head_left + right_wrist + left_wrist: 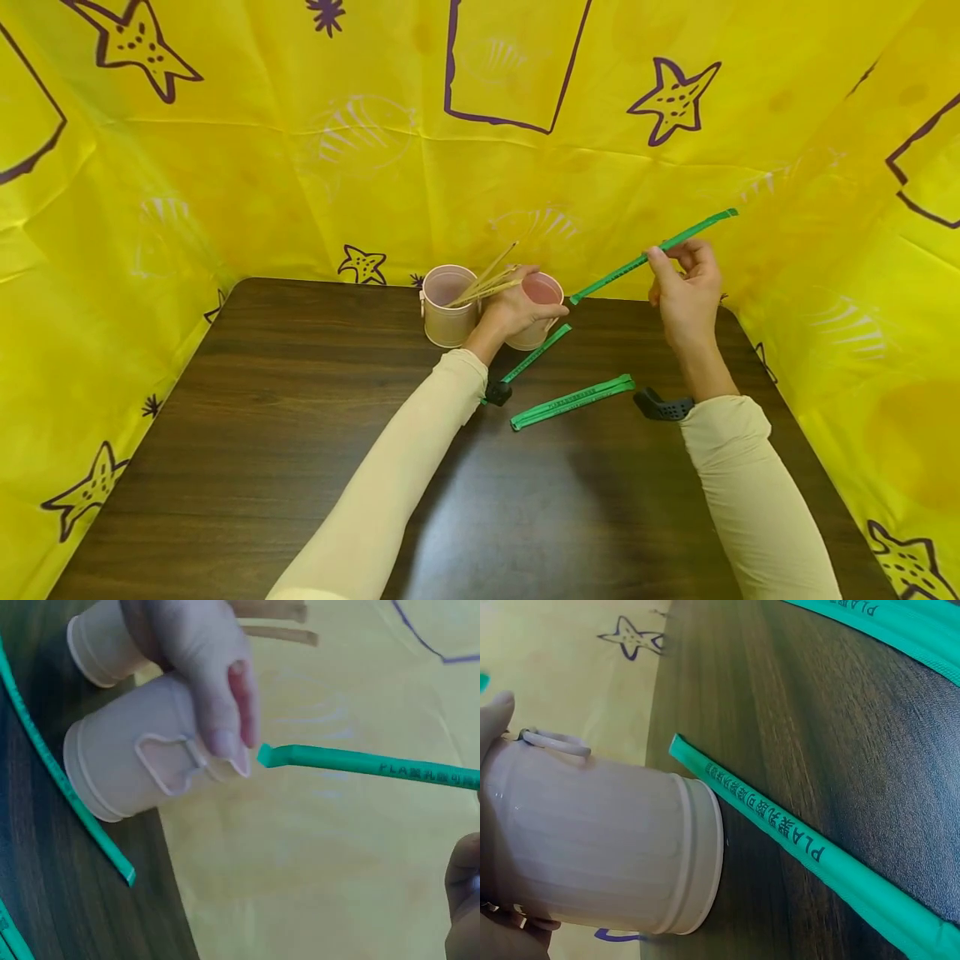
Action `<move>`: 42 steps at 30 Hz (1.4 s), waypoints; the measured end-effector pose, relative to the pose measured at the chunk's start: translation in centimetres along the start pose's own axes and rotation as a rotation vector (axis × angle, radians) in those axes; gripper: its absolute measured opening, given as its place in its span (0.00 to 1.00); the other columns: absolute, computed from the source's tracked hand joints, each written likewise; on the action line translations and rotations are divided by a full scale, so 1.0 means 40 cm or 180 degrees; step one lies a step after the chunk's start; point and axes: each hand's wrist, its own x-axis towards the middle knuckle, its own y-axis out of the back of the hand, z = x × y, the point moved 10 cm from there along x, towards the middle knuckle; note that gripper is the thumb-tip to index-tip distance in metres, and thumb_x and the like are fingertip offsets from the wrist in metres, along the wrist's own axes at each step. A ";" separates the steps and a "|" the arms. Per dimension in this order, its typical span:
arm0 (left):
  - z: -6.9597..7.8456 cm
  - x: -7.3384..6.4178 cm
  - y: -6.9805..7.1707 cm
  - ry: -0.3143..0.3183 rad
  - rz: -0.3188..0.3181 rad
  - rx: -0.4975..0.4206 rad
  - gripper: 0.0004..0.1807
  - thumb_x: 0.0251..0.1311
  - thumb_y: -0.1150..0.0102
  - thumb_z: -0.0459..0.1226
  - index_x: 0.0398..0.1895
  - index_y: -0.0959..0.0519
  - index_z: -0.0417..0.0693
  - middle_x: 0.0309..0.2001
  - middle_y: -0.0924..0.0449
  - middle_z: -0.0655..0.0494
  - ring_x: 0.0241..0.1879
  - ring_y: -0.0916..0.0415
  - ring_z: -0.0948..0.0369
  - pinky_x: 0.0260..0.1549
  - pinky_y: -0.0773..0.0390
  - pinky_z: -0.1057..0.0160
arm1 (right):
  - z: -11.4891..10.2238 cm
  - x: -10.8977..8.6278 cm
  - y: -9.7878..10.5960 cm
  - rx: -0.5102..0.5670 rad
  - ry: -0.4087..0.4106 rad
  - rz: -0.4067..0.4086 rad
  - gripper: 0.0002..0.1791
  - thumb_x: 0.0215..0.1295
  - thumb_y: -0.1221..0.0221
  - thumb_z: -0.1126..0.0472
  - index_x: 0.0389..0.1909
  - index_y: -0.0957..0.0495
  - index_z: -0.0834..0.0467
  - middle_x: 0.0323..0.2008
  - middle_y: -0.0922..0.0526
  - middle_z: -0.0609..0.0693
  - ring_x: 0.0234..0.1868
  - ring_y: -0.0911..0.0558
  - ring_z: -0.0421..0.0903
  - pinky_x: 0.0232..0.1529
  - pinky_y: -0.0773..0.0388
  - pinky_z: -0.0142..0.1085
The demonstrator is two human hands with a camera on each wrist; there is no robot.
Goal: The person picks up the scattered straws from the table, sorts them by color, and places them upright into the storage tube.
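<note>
My left hand (517,312) grips the right-hand small pink pail (531,337) near its rim, thumb on the right side. The left wrist view shows this pail's (607,840) smooth wall and a small side handle (555,742). Raised at the right, my right hand (686,300) pinches a long green wrapped straw (615,275) between thumb and fingers. The lower end of that straw (337,760) points toward the pail's rim, close to my left thumb in the right wrist view. A second pink pail (448,325) stands to the left, with several thin tan sticks (483,287) leaning out of it.
One green wrapped straw (537,354) lies on the dark wooden table (300,433) in front of the held pail, partly behind my left wrist. Several more wrapped straws (573,402) lie together nearer me. A yellow patterned cloth (262,183) hangs behind the table and along its sides.
</note>
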 end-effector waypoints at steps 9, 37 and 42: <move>-0.002 0.000 -0.004 0.0038 -0.0094 0.0023 0.52 0.45 0.22 0.61 0.75 0.34 0.59 0.70 0.34 0.51 0.64 0.28 0.50 0.62 0.23 0.52 | 0.085 -0.014 -0.080 -0.0614 -0.0454 -0.0434 0.09 0.69 0.36 0.65 0.44 0.26 0.55 0.34 0.20 0.45 0.08 0.36 0.35 0.13 0.38 0.27; -0.008 0.000 -0.006 0.0045 -0.0072 0.0090 0.52 0.46 0.24 0.63 0.76 0.34 0.62 0.77 0.41 0.49 0.73 0.35 0.47 0.67 0.26 0.48 | 0.154 -0.067 -0.117 -0.1366 -0.0926 -0.0994 0.24 0.72 0.38 0.59 0.63 0.32 0.61 0.56 0.24 0.48 0.14 0.33 0.35 0.19 0.34 0.27; -0.011 0.002 -0.004 0.0073 -0.0067 0.0103 0.52 0.46 0.24 0.63 0.75 0.34 0.63 0.78 0.41 0.50 0.73 0.36 0.47 0.66 0.26 0.47 | 0.178 -0.074 -0.062 -0.1681 -0.1159 -0.0969 0.34 0.72 0.38 0.49 0.71 0.39 0.57 0.58 0.32 0.46 0.21 0.29 0.37 0.25 0.27 0.28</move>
